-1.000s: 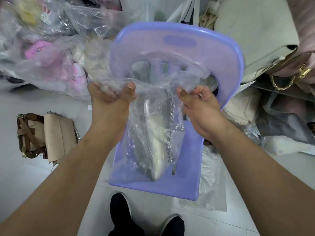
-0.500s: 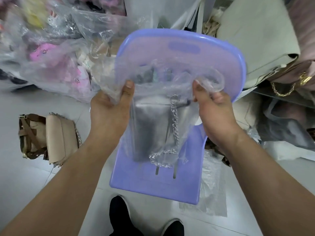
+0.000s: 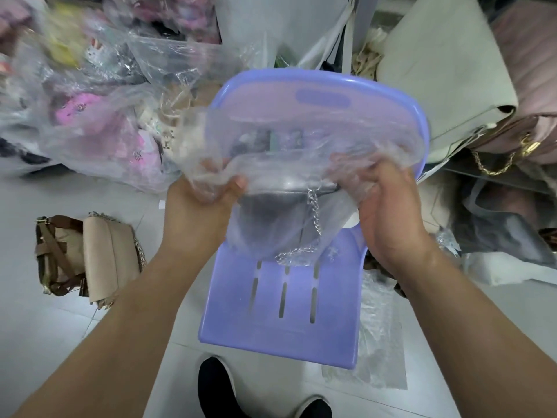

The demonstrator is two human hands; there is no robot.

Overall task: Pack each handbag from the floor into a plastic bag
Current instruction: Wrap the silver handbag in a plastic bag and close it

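The single view comes from a wide-angle camera worn on the person's head, facing forward and steeply down. Both forearms enter from the lower corners, and the left hand [image 3: 199,212] and right hand [image 3: 388,218] sit close to the lens at frame centre, above a purple chair [image 3: 280,342]. The floor [image 3: 45,342] and the person's shoes [image 3: 217,387] occupy the lower edge.

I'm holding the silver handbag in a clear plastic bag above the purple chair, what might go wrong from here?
The thin clear plastic bag is held only at its bunched mouth by the left hand and right hand; if either grip slips, the silver handbag may drop onto the purple plastic chair. Its metal chain lies against the film and might snag or tear it.
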